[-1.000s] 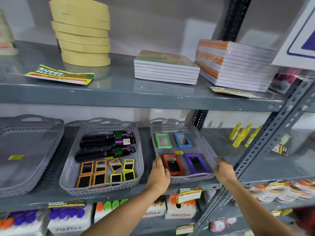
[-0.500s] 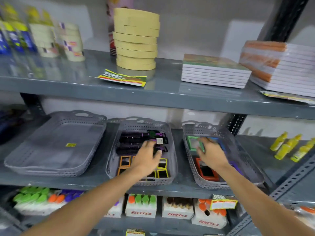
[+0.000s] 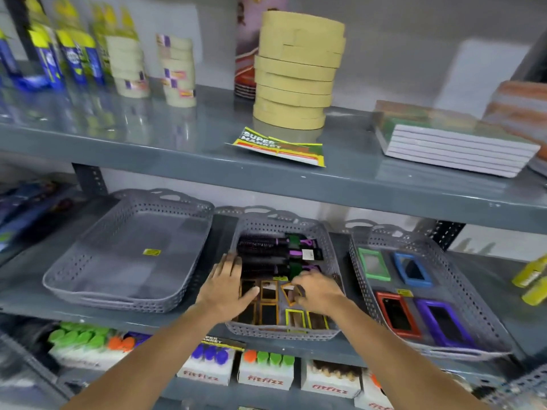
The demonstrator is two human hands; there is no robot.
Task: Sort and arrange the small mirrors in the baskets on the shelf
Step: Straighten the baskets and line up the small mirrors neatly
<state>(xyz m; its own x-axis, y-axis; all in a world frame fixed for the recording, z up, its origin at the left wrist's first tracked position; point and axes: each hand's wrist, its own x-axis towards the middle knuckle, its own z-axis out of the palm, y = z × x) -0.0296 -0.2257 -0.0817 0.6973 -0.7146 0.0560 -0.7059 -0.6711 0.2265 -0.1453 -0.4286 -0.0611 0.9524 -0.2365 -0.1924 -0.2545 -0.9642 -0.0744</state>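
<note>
Three grey perforated baskets stand on the middle shelf. The middle basket [image 3: 331,241] holds black hairbrushes [image 3: 263,247] at the back and several small orange- and yellow-framed mirrors in front. My left hand [image 3: 225,287] lies flat, fingers spread, over the orange mirrors at the basket's left. My right hand [image 3: 318,290] pinches a tilted small orange mirror [image 3: 288,291] at the centre. The right basket [image 3: 461,279] holds a green mirror [image 3: 373,264], a blue mirror [image 3: 413,269], a red mirror [image 3: 398,313] and a purple mirror [image 3: 444,322].
The left basket [image 3: 88,253] holds only a yellow sticker. The upper shelf carries stacked tape rolls [image 3: 296,69], a leaflet [image 3: 278,146], notebooks [image 3: 453,143] and bottles. Yellow bottles [image 3: 532,279] stand far right. Boxed goods [image 3: 266,371] fill the lower shelf.
My view swung left. My right hand left the right basket and came to the middle basket, closing on a small orange mirror. My left hand shifted slightly left over the mirrors.
</note>
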